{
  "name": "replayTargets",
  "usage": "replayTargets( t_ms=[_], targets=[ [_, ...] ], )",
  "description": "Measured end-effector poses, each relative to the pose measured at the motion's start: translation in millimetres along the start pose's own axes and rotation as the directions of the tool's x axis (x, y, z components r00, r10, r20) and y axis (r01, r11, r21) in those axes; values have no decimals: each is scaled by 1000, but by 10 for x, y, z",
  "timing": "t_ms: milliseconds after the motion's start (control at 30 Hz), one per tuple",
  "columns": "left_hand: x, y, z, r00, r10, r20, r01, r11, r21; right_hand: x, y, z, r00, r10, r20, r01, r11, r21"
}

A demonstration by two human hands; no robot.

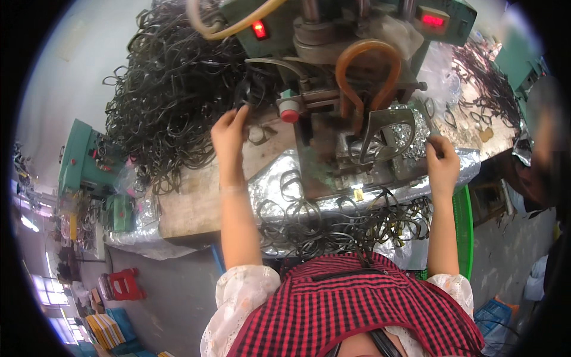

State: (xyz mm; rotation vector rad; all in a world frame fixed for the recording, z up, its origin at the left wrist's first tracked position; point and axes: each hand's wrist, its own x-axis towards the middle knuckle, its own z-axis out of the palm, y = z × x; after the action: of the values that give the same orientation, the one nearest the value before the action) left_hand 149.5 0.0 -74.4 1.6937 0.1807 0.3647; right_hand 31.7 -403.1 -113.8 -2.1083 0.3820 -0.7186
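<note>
My left hand is raised at the edge of a large heap of black glasses frames. Its thumb and forefinger pinch a dark, blurred glasses frame. On the right, my right hand is closed in a pinch on a small dark, thin piece, too blurred to name, beside the green press. A grey frame-shaped loop stands at the press, left of that hand. Several black frames lie heaped between my forearms, close to my checked apron.
An orange-brown hose loops down in front of the press. A red push button sticks out on its left. Crinkled foil covers the table edge. More frames lie at the far right; a red stool stands on the floor.
</note>
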Motion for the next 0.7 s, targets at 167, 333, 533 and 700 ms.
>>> replayTargets(
  t_ms=[167,333,533,700],
  targets=[
    [-332,-194,-391,970,-151,189,165,984,-61,-228,195,-374,999,28,-22,-24,989,145],
    [-399,-47,-519,881,349,319,-471,714,519,-139,-680,-113,951,-286,116,244,928,282],
    [-710,-412,-236,998,33,-52,-37,996,-87,-35,-910,579,958,-248,141,94,740,666],
    [-984,-98,-133,964,258,-61,-263,902,-343,-93,-1022,577,948,-208,241,-29,697,716]
  ],
)
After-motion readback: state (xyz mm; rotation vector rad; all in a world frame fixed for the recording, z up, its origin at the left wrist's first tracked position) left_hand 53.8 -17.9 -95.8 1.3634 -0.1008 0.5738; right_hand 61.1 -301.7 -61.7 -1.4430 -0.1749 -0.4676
